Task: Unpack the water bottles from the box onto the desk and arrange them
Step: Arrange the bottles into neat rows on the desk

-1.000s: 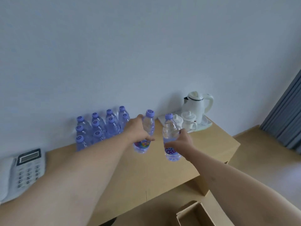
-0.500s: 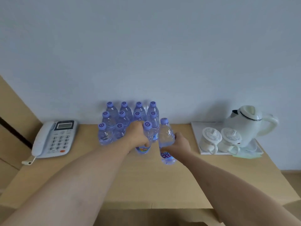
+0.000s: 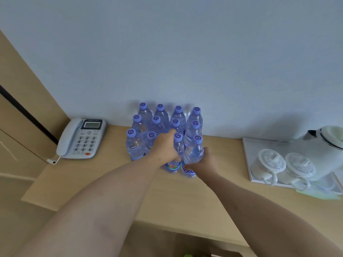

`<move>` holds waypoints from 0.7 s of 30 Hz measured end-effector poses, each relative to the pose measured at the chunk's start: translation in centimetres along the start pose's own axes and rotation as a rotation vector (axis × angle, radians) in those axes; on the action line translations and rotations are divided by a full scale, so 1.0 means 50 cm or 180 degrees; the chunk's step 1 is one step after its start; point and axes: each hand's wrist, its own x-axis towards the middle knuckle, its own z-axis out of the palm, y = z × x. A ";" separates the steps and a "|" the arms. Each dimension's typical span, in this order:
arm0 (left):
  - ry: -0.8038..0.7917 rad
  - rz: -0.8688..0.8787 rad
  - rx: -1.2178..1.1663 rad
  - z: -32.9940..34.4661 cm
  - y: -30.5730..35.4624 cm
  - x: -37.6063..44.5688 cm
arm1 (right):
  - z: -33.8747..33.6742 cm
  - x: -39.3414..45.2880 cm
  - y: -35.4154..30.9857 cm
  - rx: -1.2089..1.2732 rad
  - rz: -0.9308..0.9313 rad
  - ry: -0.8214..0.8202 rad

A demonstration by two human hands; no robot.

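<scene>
Several clear water bottles with purple caps (image 3: 159, 123) stand in tight rows against the wall on the wooden desk (image 3: 115, 182). My left hand (image 3: 165, 145) is closed around a bottle with a rainbow label (image 3: 177, 147) at the front of the group. My right hand (image 3: 204, 161) grips a second bottle (image 3: 194, 152) right beside it, at the front right corner. Both bottles stand upright, their bases on or just at the desk. The box is out of view.
A grey desk phone (image 3: 81, 138) sits to the left of the bottles. At the right, a white tray (image 3: 248, 154) carries two lidded cups (image 3: 271, 164) and a white kettle (image 3: 326, 143). A wooden panel (image 3: 18, 108) rises at the left.
Both hands have carried their bottles forward into the front row of the group. The view has swung left and down, so the phone shows and the box has left the frame.
</scene>
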 end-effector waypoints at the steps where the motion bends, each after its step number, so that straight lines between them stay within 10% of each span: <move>1: -0.0005 0.0056 0.0034 -0.005 0.000 0.005 | 0.000 0.005 -0.001 -0.0019 -0.0004 -0.0006; 21: 0.0569 0.0844 0.1166 0.013 -0.010 -0.010 | -0.037 -0.018 -0.063 -0.0584 -0.0266 0.0141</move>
